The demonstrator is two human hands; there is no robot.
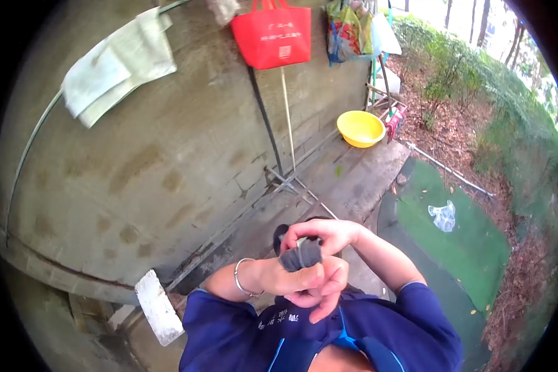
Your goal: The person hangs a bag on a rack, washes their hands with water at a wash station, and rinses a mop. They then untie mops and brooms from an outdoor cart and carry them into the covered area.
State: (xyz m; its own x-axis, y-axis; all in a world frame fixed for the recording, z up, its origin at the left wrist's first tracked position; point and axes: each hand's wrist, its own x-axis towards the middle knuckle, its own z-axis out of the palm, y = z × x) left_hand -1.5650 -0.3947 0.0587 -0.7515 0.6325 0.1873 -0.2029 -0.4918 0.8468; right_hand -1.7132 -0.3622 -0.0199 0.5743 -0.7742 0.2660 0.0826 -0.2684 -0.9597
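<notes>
In front of my chest, both hands come together on a small dark grey piece of fabric (301, 255), bunched up; its kind is not clear. My left hand (301, 282), with a silver bangle (237, 279) on the wrist, is closed around its lower part. From above, my right hand (330, 236) pinches the upper part with curled fingers. Some of the fabric is hidden behind the fingers. A darker bit shows just left of the right fingertips.
A red bag (271, 37) and a colourful plastic bag (350, 34) hang by the concrete wall. Pale cloths (121, 68) drape over a pole. A yellow basin (361, 129), a metal stand (285, 181), a white block (159, 308) and green matting (452, 266) lie around.
</notes>
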